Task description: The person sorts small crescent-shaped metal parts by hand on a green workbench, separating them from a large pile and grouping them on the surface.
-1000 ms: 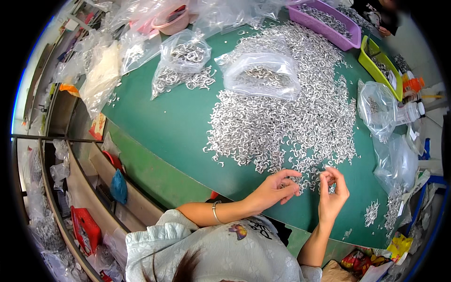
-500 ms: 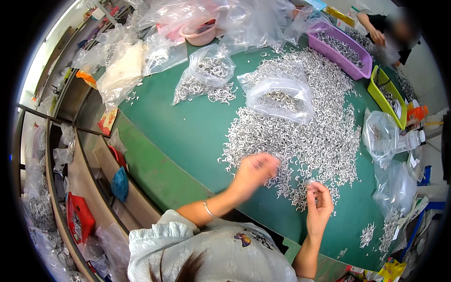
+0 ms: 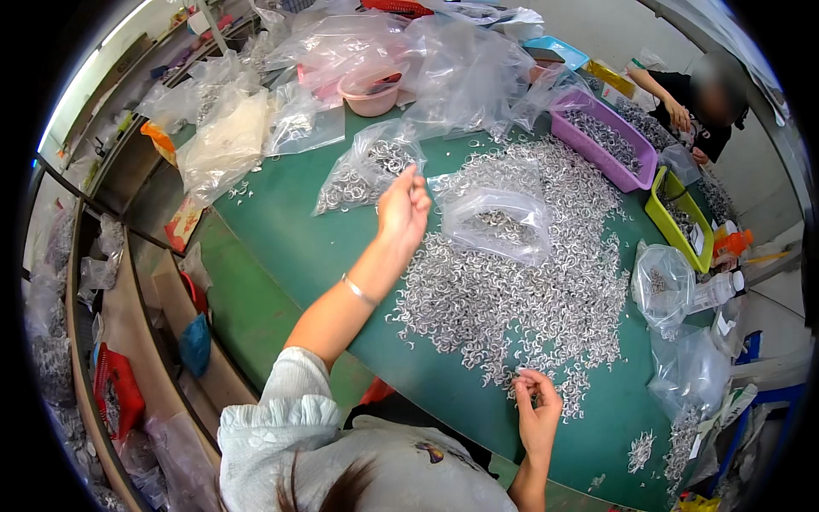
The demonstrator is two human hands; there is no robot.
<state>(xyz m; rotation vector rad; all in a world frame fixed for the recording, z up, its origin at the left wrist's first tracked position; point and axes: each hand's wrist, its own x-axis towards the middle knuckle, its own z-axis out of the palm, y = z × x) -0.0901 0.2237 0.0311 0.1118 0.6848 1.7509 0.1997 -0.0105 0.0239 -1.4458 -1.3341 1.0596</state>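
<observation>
My left hand (image 3: pixel 403 207) is stretched forward at the edge of a clear bag (image 3: pixel 358 175) of silvery metal rings. Its fingers are curled together, and whatever they may hold is too small to make out. Close to the near edge of a wide heap of small curved silvery metal pieces (image 3: pixel 580 282), my right hand (image 3: pixel 539 408) pinches thumb against fingers. A tiny pale bit shows at those fingertips, its kind unclear. On the heap lies an open clear plastic bag (image 3: pixel 499 226) with some metal pieces inside.
A purple basket (image 3: pixel 627 177) and a green basket (image 3: pixel 687 235) of metal parts stand at the far right. Another person (image 3: pixel 682 111) works beyond them. Plastic bags (image 3: pixel 461 68) and a pink bowl (image 3: pixel 371 101) line the back. Shelves (image 3: pixel 119 324) run along the left.
My left hand has moved from the heap, forward and left, to the bag of rings. My right hand stays pinched at the heap's near edge. The whole view has shifted slightly.
</observation>
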